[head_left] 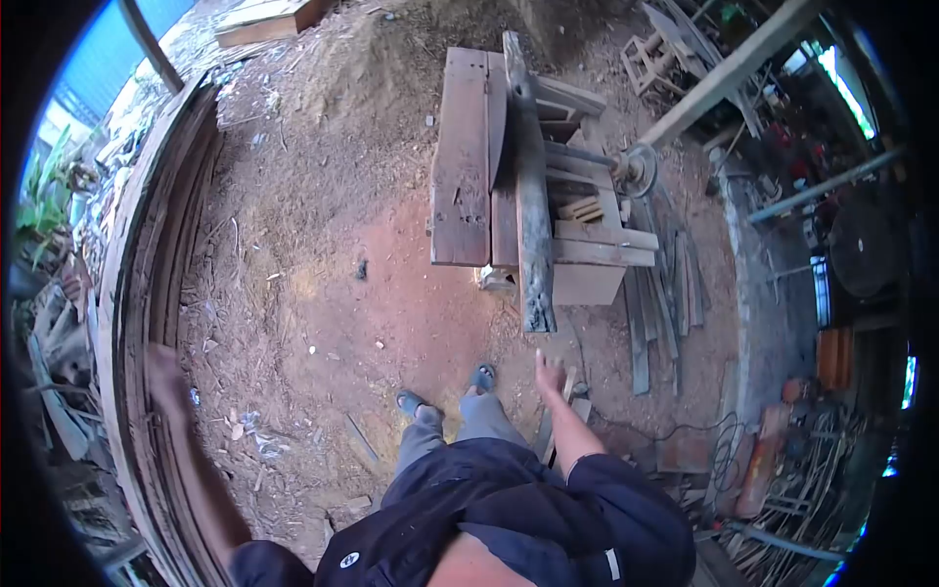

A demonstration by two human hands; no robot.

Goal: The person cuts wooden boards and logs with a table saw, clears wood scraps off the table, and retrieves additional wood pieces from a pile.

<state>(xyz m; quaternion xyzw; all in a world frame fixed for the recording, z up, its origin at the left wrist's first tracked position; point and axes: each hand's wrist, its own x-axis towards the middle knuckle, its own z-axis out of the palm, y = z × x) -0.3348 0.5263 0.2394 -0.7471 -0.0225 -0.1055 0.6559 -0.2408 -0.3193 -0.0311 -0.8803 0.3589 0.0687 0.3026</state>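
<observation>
My right hand [551, 376] is held out just below the near end of a rough, weathered wooden beam [533, 225], apart from it. Its fingers are partly spread and nothing shows in them. The beam lies lengthwise on a wooden saw bench [462, 176], beside a dark curved saw blade [497, 122]. On the left, my left hand [166, 379] is blurred in front of a long stack of planks [147, 254]. Whether it touches the planks or how its fingers lie I cannot tell.
A pulley wheel [636, 170] sticks out from the bench's right side. Loose boards [641, 333] lie on the dirt floor near a cable [685, 428]. A slanting post [729, 73] stands beyond. An orange-red cylinder [761, 465] and thin sticks [812, 474] are at the right.
</observation>
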